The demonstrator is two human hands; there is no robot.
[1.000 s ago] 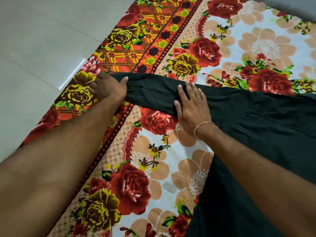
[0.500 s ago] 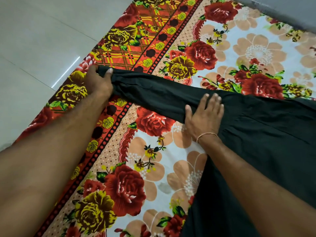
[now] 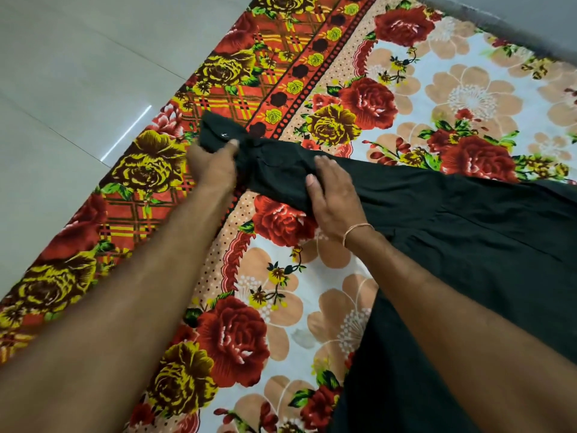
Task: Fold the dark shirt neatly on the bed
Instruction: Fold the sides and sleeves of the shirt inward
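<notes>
Head view, shirt: the dark green-black cotton shirt (image 3: 468,245) lay on the floral red-and-cream bedsheet (image 3: 274,292), body right of both hands, its sleeve running leftward under them.
Sleeve axis: long axis ran from shoulder out past the left fingertips, the buttoned cuff (image 3: 218,134) just beyond them.
Left hand (image 3: 212,167): nearer the cuff, fingers curled, pinching it.
Right hand (image 3: 334,195): fingers straight, pressing flat mid-sleeve.
Around: grey tiled floor (image 3: 78,89) left; nothing blocked the fold-in.

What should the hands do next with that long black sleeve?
Probably swing the sleeve in over the shirt. The left hand grips it near the cuff, the right hand lies flat farther along, and it sticks out sideways across the flowery bedsheet.
</notes>
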